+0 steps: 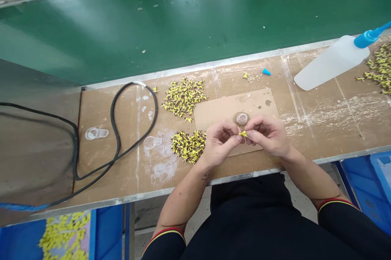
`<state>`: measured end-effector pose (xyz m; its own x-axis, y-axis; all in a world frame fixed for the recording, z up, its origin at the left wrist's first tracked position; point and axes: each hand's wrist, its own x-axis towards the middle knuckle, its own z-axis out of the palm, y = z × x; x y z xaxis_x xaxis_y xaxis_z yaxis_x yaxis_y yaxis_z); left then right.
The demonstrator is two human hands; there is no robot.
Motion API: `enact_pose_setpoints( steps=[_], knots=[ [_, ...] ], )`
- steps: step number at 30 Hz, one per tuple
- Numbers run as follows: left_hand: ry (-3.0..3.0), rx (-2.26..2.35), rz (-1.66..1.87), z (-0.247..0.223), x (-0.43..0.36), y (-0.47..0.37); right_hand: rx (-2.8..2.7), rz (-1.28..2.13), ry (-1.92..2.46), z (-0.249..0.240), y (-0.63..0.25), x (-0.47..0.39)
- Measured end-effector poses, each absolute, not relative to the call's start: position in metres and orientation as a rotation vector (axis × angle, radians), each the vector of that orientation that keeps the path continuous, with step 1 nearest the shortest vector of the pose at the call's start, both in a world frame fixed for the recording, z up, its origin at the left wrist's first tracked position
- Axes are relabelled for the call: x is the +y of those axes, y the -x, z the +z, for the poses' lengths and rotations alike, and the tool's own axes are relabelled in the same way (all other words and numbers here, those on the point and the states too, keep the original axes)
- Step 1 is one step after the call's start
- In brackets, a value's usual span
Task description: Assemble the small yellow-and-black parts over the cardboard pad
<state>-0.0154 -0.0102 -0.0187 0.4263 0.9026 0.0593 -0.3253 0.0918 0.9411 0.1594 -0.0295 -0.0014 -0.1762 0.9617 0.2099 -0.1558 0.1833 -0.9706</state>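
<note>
My left hand and my right hand meet over a flat cardboard piece. Between their fingertips is a small yellow piece, pinched from both sides; its exact kind is too small to make out. Just beyond the fingers, a small round clear dish sits on the cardboard. Beside my left hand lies a pile of small yellow and dark pieces, partly covered by that hand. A second such pile lies farther back.
A white squeeze bottle with a blue nozzle lies at the right, near another yellow pile. A blue cap and tiny pale bits lie at the back. A black cable loops across the left. Blue bins stand below.
</note>
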Motion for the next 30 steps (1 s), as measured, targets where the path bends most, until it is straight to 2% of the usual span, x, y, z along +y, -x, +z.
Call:
enact_pose_setpoints(
  steps=[11,13,17,19,22,27,30],
  knots=[
    [-1.217,0.704,1.016,-0.02,-0.006,0.015,-1.462,1.078,0.916,-0.006,-0.166,-0.031],
    [-1.304,0.815,1.147,-0.022,0.006,0.023,-1.507,0.916,0.998,-0.011,-0.175,-0.03],
    [-1.57,1.326,1.632,-0.03,0.042,0.065,-1.587,0.461,1.093,-0.016,-0.194,-0.02],
    [-1.644,1.553,1.687,-0.037,0.058,0.089,-1.608,0.31,1.117,-0.015,-0.199,-0.015],
    [-1.725,1.775,1.596,-0.049,0.073,0.112,-1.677,0.211,1.132,-0.012,-0.2,-0.012],
    [-1.877,1.918,1.188,-0.054,0.077,0.118,-1.798,0.134,1.143,-0.007,-0.2,-0.011],
    [-1.899,1.965,1.179,-0.045,0.072,0.119,-1.807,0.086,1.197,-0.004,-0.212,-0.008]
  ],
)
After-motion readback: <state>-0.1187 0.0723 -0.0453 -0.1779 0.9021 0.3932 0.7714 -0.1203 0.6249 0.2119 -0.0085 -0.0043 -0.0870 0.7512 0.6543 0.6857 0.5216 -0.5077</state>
